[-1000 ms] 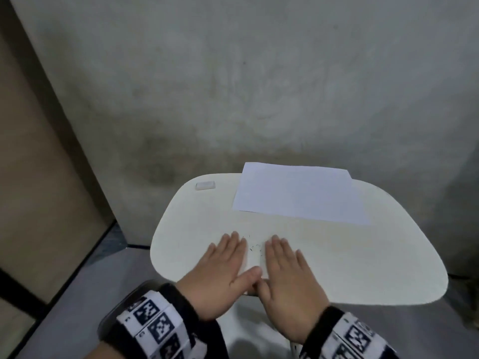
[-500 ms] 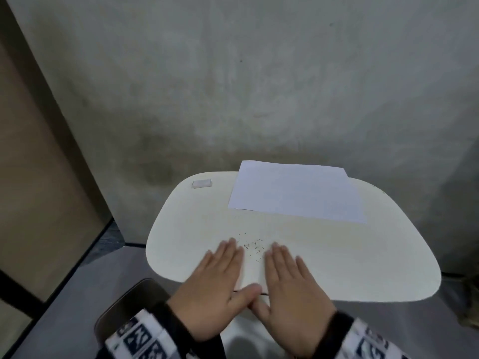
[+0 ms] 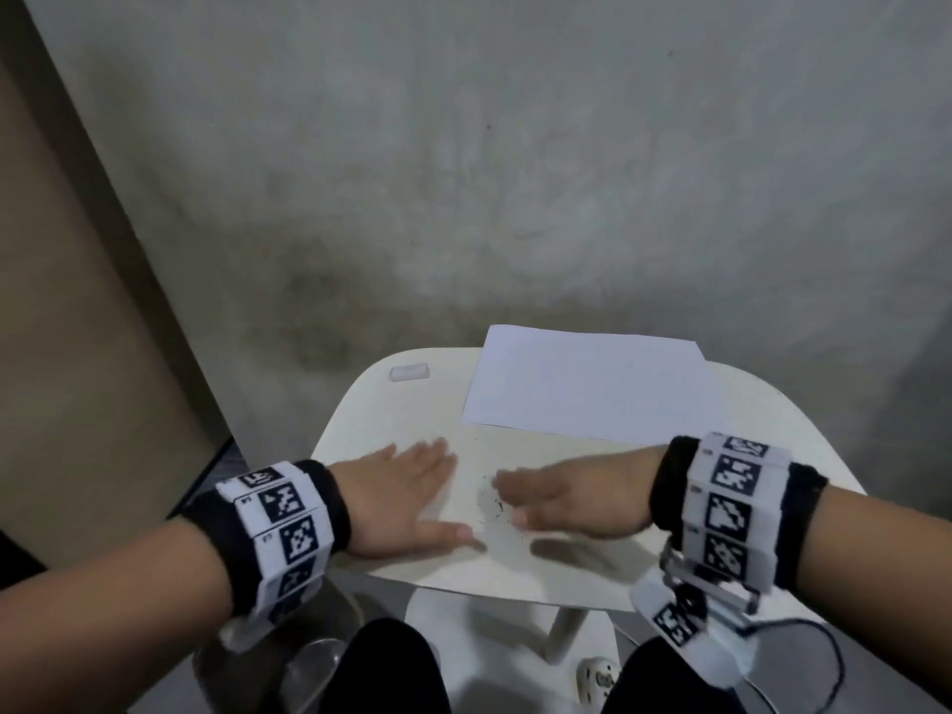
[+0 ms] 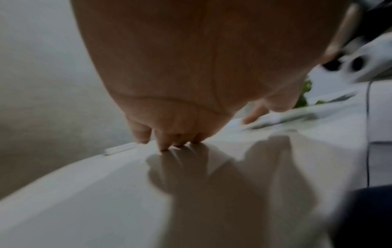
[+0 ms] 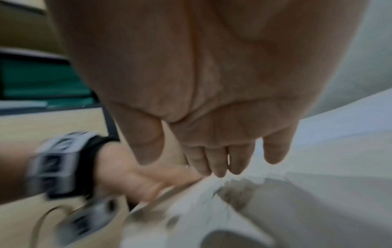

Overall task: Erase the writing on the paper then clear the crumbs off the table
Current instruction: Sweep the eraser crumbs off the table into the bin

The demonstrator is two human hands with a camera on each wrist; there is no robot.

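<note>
A white sheet of paper (image 3: 587, 386) lies at the back of the small cream table (image 3: 592, 548), blank as far as I can tell. A white eraser (image 3: 409, 372) (image 4: 119, 149) sits at the table's back left. Dark eraser crumbs (image 3: 489, 502) lie in a small pile near the front edge. My left hand (image 3: 407, 494) rests flat on the table just left of the crumbs, fingers straight. My right hand (image 3: 561, 494) lies flat just right of them, fingers pointing left toward the pile. Neither hand holds anything. Both wrist views are blurred.
A grey concrete wall rises behind the table. A wooden panel stands at the left. Below the table's front edge are my dark knees, a round metal bin (image 3: 288, 657) at the left, and a power strip (image 3: 597, 680) with a black cable (image 3: 824, 662) on the floor.
Both hands have swung apart from side by side with fingers forward. They now come in from the left and right and face each other, with the crumbs gathered into a tighter pile between them.
</note>
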